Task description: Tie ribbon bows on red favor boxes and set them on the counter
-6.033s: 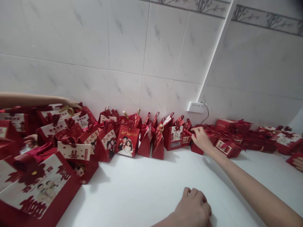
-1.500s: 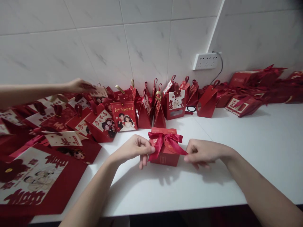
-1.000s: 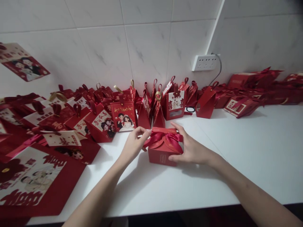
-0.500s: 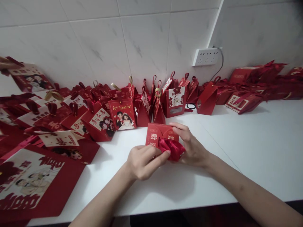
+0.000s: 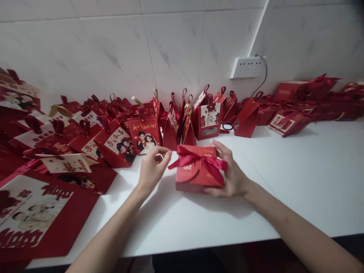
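Note:
A red gift box (image 5: 189, 176) with a curved flap sits on the white table, slightly tilted toward me. Across its top lies a dark red satin ribbon (image 5: 209, 163) with its loops and tails spread out. My right hand (image 5: 231, 172) grips the box by its right side, fingers behind and thumb at the front edge. Left of the box, my left hand (image 5: 153, 167) hovers with thumb and forefinger tips together. A ribbon tail hangs just below those fingertips, apart from them, and I see nothing between them.
Many red wedding boxes (image 5: 145, 134) with ribbon handles crowd the left and back of the table. A large red printed bag (image 5: 71, 223) lies front left. Ribboned boxes (image 5: 288, 123) pile up at back right. A black ring (image 5: 227, 127) lies near the tiled wall, below a power strip (image 5: 248, 67).
My left hand has moved left, away from the ribbon. The ribbon, bunched before, now spreads across the box, which has turned. At far left, a hand seen earlier is gone and its box shifted left.

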Motion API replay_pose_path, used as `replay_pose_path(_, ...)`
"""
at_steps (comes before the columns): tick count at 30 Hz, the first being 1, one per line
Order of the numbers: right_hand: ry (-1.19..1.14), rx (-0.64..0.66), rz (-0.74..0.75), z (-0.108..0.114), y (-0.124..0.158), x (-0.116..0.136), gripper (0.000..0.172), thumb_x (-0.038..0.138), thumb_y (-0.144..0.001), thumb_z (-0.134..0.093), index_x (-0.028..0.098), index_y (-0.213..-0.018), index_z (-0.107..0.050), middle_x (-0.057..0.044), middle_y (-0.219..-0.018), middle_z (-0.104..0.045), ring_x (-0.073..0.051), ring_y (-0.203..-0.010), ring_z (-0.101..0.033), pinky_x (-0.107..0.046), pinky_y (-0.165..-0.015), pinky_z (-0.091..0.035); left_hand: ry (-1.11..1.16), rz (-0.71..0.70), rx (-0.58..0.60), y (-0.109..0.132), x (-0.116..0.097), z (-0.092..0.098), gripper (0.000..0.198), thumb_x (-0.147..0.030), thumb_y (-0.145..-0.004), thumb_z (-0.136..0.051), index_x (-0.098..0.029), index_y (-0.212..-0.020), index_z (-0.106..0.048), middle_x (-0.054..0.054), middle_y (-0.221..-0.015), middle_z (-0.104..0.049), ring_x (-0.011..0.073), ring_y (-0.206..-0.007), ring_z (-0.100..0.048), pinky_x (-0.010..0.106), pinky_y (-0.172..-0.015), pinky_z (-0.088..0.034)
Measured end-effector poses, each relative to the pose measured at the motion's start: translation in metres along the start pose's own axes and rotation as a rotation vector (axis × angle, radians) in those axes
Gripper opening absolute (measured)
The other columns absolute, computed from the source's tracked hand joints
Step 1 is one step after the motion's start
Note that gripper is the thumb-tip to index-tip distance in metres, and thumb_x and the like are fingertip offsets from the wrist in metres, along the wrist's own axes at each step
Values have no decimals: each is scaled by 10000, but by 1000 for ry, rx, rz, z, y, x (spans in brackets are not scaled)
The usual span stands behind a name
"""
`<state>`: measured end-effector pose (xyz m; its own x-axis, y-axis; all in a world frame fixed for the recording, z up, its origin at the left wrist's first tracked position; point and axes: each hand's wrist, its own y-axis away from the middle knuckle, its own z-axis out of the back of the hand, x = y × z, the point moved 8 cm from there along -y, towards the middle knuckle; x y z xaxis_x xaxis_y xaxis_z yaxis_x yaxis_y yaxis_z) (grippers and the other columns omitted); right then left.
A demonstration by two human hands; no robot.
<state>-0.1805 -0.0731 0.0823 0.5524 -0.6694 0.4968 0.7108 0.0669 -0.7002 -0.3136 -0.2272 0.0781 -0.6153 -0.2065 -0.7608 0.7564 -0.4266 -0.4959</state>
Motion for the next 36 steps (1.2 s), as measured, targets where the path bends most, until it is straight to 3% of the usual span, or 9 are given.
replay_pose_path(3,-424,-119,-418,3,3,-32,890,510,-704,-676,282,-1390,-158,-112,-1289,-458,-288,-1154,-499,-473,-997,-400,-36,131,96,-5,22,-10,178,-328,-821,-528,-162,-799,-590,4,-748,-617,87,-548,-508,198,-530,-395)
replay_pose_path(6,-924,-192,-763,-9,9,-49,646,651,-781,-459,259,-1281,-343,-103,-1245,-530,-263,-1093,-550,-428,-911,-477,-208,22,192,0,18,-22,150,-287,-829,-479,-175,-785,-568,-4,-737,-610,91,-548,-499,208,-550,-383)
replay_pose_path(8,-1163,-167,-864,-18,8,-47,625,709,-792,-330,238,-1186,-445,-104,-1222,-557,-261,-1089,-554,-418,-891,-495,-308,-105,259,7,8,-32,145,-260,-834,-452,-185,-780,-563,-9,-737,-597,87,-540,-493,213,-560,-380)
replay_pose_path(18,-1462,-117,-896,-23,4,-38,618,697,-801,-287,207,-1095,-524,-84,-1226,-565,-217,-1109,-550,-385,-1068,-354,-331,-344,430,26,-9,-56,175,-176,-845,-394,-206,-809,-562,-15,-762,-598,69,-519,-523,185,-528,-396)
replay_pose_path(24,-1512,-54,-895,-32,8,-35,560,682,-796,-351,230,-1039,-575,-58,-1158,-611,-221,-1060,-579,-362,-971,-447,-324,-334,436,26,-9,-55,183,-172,-836,-403,-201,-799,-580,-2,-765,-607,74,-517,-524,189,-524,-396)
replay_pose_path(27,-1394,-54,-887,-33,10,-37,609,715,-797,-308,230,-1070,-555,-76,-1127,-618,-247,-1038,-584,-396,-910,-485,-265,-280,439,25,-7,-54,178,-194,-826,-419,-194,-796,-594,6,-768,-609,75,-524,-518,192,-531,-399)
replay_pose_path(29,-1128,-119,-806,-22,10,-42,620,723,-802,-309,232,-1118,-518,-94,-1128,-603,-273,-1058,-566,-426,-885,-493,-135,-159,363,19,-2,-45,163,-246,-835,-441,-184,-782,-582,-1,-700,-587,80,-514,-501,194,-515,-398)
replay_pose_path(33,-123,-299,-190,27,-3,-15,695,519,-706,-675,265,-1273,-363,-103,-1220,-471,-312,-1168,-460,-500,-945,-441,337,159,-21,6,16,-10,256,-417,-857,-454,-180,-809,-539,-28,-596,-489,92,-457,-451,188,-386,-356)
replay_pose_path(36,372,-263,203,22,0,16,832,354,-678,-749,293,-1357,-273,-130,-1284,-349,-332,-1182,-415,-557,-937,-424,533,178,-175,4,18,3,312,-486,-816,-513,-178,-830,-558,3,-701,-510,121,-553,-498,191,-357,-367)
